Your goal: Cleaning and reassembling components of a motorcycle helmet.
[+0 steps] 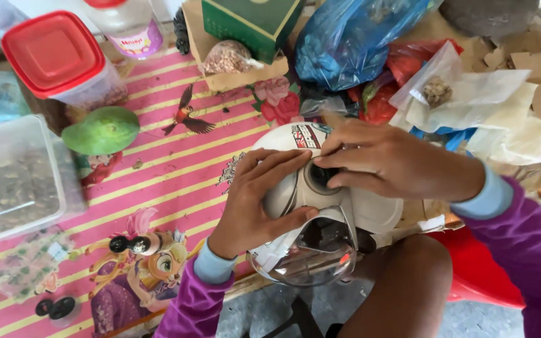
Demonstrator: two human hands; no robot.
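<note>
Two hands (320, 188) hide helmet (370, 209) (visor blurred)

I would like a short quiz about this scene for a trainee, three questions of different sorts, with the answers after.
1. True or false: both hands touch the white helmet.
2. Which hand has its fingers at the round dark fitting on the helmet's side? A) left hand B) right hand
3. What colour is the lid of the clear container at the top left of the striped tablecloth?

Key: 1. True. 2. B. 3. Red.
</note>
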